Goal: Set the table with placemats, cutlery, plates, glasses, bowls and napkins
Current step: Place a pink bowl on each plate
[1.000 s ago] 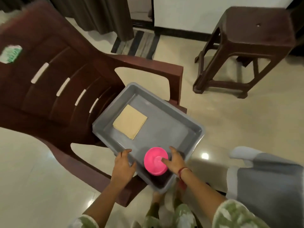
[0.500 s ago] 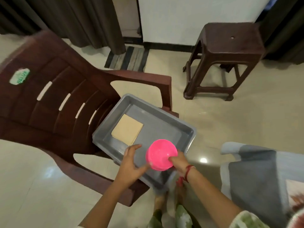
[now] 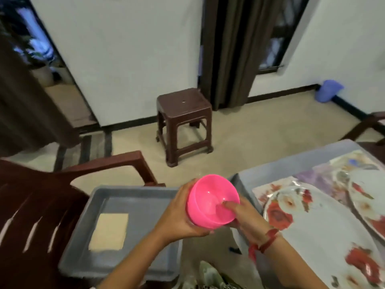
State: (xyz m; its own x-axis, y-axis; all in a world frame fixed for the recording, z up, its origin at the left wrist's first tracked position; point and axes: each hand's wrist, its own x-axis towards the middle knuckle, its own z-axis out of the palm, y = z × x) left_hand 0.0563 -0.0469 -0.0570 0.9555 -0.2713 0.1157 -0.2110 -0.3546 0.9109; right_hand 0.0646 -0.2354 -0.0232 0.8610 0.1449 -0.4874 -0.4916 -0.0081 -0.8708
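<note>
Fingers (image 3: 231, 205) gripping pink bowl (image 3: 208, 197) (others hidden), plates (image 3: 316, 230) cropped

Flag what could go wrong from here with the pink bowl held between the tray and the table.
1. The pink bowl hangs tilted over what looks like the gap between the gray tray and the table. It is held only by the left hand and the right hand, so a slip would likely drop it on the floor.
2. The nearest floral plate fills the table's near corner, so setting the bowl down there could knock its rim.
</note>
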